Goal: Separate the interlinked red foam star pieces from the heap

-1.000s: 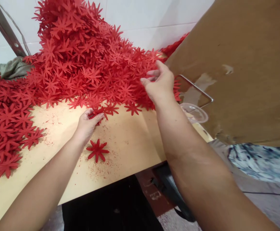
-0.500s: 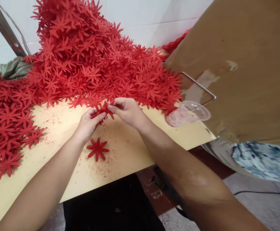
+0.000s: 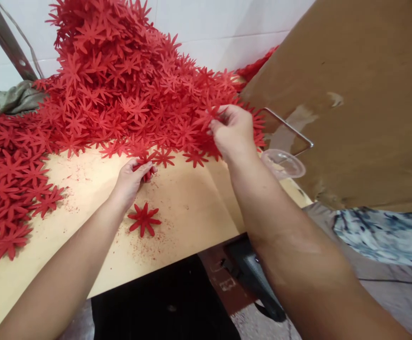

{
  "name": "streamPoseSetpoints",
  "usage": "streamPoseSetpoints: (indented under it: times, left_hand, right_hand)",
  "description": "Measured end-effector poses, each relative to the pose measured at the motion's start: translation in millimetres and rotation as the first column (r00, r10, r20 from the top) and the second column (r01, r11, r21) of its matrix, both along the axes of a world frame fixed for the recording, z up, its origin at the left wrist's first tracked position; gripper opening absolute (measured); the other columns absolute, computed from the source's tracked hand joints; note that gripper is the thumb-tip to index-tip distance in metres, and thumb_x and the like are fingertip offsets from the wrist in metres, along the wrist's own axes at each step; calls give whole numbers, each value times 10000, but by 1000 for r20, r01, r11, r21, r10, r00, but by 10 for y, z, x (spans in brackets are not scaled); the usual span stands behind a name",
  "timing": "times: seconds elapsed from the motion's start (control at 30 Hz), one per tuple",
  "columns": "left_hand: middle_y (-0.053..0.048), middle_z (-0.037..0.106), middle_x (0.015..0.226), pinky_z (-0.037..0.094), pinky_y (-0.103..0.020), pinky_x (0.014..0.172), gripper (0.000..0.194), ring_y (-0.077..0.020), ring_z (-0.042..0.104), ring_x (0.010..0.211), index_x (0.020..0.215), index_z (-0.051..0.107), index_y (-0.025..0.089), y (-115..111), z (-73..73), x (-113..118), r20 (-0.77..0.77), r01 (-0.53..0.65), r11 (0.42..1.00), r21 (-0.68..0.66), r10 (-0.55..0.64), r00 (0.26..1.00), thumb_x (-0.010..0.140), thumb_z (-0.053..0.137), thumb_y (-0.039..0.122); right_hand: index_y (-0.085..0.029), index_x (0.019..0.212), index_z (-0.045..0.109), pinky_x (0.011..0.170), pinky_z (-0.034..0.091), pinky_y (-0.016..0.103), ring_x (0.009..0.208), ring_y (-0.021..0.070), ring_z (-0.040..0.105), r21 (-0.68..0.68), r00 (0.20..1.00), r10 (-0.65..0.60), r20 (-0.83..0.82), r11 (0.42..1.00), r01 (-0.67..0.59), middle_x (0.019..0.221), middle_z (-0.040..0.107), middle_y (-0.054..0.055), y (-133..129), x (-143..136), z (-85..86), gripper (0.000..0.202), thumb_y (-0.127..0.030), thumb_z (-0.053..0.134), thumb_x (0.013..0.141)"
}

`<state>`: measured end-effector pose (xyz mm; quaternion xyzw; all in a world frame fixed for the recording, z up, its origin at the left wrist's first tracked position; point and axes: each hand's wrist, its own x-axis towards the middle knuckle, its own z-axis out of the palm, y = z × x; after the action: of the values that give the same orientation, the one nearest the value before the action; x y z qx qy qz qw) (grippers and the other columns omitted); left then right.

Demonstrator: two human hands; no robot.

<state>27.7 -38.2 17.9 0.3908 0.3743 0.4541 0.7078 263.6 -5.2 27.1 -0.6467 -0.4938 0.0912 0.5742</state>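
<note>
A large heap of red flower-shaped pieces (image 3: 131,89) covers the back of the table. My left hand (image 3: 131,178) is closed on a red flower piece (image 3: 148,174), its thumb on top; fingers hide part of it. Farther right and back, my right hand (image 3: 233,130) pinches another red flower piece (image 3: 208,118) at the heap's right side; its edges blend into the pieces behind. One single red flower (image 3: 144,220) lies flat on the bare tabletop, nearer me than my left hand.
A clear plastic cup (image 3: 284,164) lies on its side at the table's right, partly behind my right forearm. A big brown board (image 3: 362,94) leans beyond it, by a metal handle (image 3: 289,123). Red crumbs dot the table (image 3: 192,208). A grey cloth (image 3: 21,98) sits back left.
My right hand has moved right and back, away from my left hand, to the heap. My left hand has stayed in place. A red flower now shows just right of my left hand.
</note>
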Motion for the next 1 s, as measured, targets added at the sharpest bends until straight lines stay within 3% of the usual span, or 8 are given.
streamPoseSetpoints:
  times: [0.17,0.27,0.37,0.43,0.5,0.57,0.77,1.0]
  left_hand:
    - [6,662,649,374,-188,534,83,-43,524,519,718,582,136,15,-21,2,-6,30,999,19,-30,1000,718,661,161]
    - [9,662,660,370,-191,541,102,-46,526,536,729,599,137,27,-37,-2,-9,43,999,28,-43,999,702,685,185]
    - [14,651,645,358,-191,540,149,-45,515,540,758,629,134,30,-46,-10,-10,62,997,39,-61,998,678,719,222]
    - [18,643,639,363,-194,549,196,-50,518,551,766,639,137,26,-44,-16,-1,90,995,43,-90,996,656,745,261]
    - [15,640,641,376,-202,562,234,-59,525,564,755,637,143,21,-39,-22,-8,134,990,47,-133,991,655,751,322]
    - [6,643,647,385,-205,569,265,-66,529,572,749,635,149,18,-33,-26,-35,178,983,54,-176,984,674,736,383]
    - [1,636,662,380,-185,544,287,-52,491,542,752,629,153,21,-19,-23,-62,168,984,56,-164,984,731,688,433]
    - [-5,606,649,431,-226,548,357,-91,546,561,749,572,159,24,-15,-44,29,92,996,2,-92,995,767,627,511]
  right_hand:
    - [-211,1077,626,1025,375,568,1211,327,498,65,936,-145,321,989,131,1258,558,143,-149,16,71,466,-353,739,648]
    - [-193,1024,655,992,426,525,1133,286,554,-28,943,159,293,987,-158,1140,627,133,-388,-326,89,418,-497,648,738]
    - [-167,986,663,827,529,405,882,207,634,-199,833,554,-6,815,-544,987,676,106,-526,-677,76,500,-580,645,705]
    - [-169,910,671,763,532,345,787,168,628,-208,733,656,-182,702,-681,897,682,74,-540,-821,62,494,-596,674,662]
    - [-178,782,664,726,519,316,712,140,604,-175,673,684,-282,653,-737,772,664,34,-523,-879,55,442,-596,690,640]
    - [-183,689,634,696,504,300,655,121,572,-138,679,659,-324,677,-723,685,629,6,-504,-868,56,396,-567,710,630]
    - [-194,631,546,570,460,242,551,78,513,-78,825,394,-405,884,-460,592,562,-35,-504,-687,78,210,-313,714,671]
    - [-205,639,476,472,385,207,453,63,468,-96,840,232,-491,944,-317,510,495,-61,-477,-477,49,136,-161,588,704]
